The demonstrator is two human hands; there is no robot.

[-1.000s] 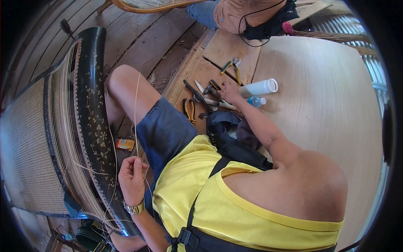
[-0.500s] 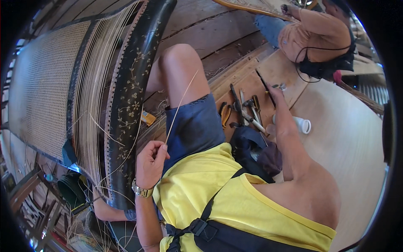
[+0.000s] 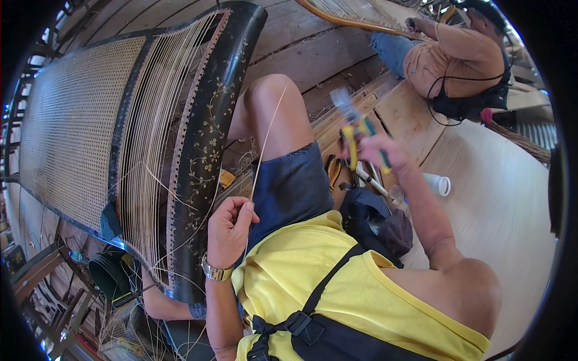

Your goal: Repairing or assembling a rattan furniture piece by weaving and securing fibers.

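Now left hand (image 3: 232, 228) pinches cane strand (image 3: 268, 141); right hand (image 3: 379, 150) grips pliers (image 3: 355, 129).

- One black chair frame (image 3: 205, 150) with cane weaving
- One loose cane strand (image 3: 268, 138)
- One pair of pliers with yellow and blue handles (image 3: 361, 135)
- One white cup (image 3: 436, 184) on its side
- One wristwatch (image 3: 215, 272)
- One dark bag (image 3: 376, 222)
- Two people: the wearer and one seated person in an orange top (image 3: 448, 57)
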